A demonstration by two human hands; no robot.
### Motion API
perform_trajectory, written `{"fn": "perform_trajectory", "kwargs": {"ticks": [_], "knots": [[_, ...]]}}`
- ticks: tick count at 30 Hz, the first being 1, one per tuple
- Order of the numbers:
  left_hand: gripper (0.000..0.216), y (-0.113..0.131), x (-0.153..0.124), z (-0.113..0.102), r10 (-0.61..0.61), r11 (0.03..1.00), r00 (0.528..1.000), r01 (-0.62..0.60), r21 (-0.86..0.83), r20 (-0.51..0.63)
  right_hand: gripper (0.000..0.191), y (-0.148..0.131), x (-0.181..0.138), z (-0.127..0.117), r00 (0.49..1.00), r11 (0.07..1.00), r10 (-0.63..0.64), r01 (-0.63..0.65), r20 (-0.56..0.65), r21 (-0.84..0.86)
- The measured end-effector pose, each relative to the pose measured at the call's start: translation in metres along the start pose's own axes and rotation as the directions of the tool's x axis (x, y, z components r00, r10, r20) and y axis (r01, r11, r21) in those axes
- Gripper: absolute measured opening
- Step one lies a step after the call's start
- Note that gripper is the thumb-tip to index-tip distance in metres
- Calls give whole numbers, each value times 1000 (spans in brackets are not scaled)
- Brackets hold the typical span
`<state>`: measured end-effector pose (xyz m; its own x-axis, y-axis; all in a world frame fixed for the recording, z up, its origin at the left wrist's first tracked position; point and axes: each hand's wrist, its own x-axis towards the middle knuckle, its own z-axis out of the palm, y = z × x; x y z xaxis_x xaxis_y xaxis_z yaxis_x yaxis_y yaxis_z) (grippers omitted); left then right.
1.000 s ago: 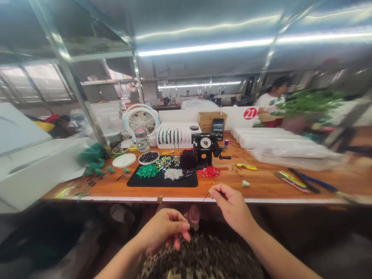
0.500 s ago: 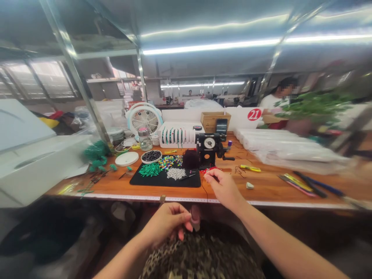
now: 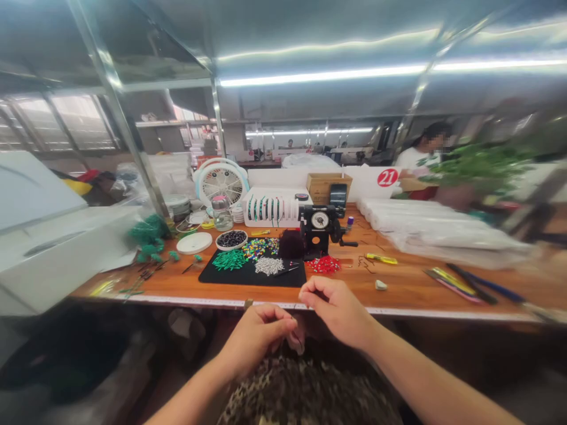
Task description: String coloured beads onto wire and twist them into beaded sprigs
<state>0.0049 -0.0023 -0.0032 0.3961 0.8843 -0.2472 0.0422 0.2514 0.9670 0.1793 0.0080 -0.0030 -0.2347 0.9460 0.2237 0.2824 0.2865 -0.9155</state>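
My left hand is pinched closed just below the wooden bench's front edge, over my lap. My right hand is beside it, fingers curled in a pinch on a thin dark wire that runs between the two hands. On the bench ahead lies a black mat with heaps of green beads, mixed coloured beads and silver beads. Red beads lie just right of the mat, in front of a black hand-crank tool.
A bowl of dark beads, a white lid, a jar, a small fan and a white rack stand behind the mat. Yellow tool, pens and wrapped white rolls lie right. Another person sits beyond.
My right hand has drawn back from the red beads on the bench to the front edge, close to my left hand. The left hand has barely moved.
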Motion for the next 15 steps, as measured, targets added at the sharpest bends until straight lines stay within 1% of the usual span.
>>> {"fn": "perform_trajectory", "kwargs": {"ticks": [2,4,6,8,9,10,12,13,14,15], "knots": [[27,0,-1,0,-11,1000,1000,10,-14,-9,14,1,-1,-2,999,998,52,-52,-3,44],[27,-1,-1,0,-12,1000,1000,12,-2,-23,13,0,-5,-1,995,993,88,-92,49,75],[28,-3,1,2,-8,999,1000,9,44,-25,12,0,-10,2,994,994,76,-82,80,73],[27,-3,4,4,36,995,999,-35,96,-4,14,1,-13,4,999,999,23,-24,34,33],[27,-2,6,5,58,991,998,-60,119,19,16,4,-12,2,1000,1000,-1,1,-6,-7],[27,-1,9,6,72,988,996,-78,137,46,17,8,-9,-3,998,996,-19,15,-53,-84],[27,3,15,8,62,984,994,-76,160,90,18,22,1,-26,987,955,-28,-20,-158,-296],[27,5,19,9,37,985,994,-54,166,103,20,32,8,-44,974,898,-28,-75,-226,-434],[28,8,23,10,11,986,994,-29,162,105,21,43,16,-66,953,851,-21,-141,-302,-505],[28,11,27,12,-9,989,995,-7,149,103,22,54,23,-89,930,820,-14,-199,-366,-537]]}}
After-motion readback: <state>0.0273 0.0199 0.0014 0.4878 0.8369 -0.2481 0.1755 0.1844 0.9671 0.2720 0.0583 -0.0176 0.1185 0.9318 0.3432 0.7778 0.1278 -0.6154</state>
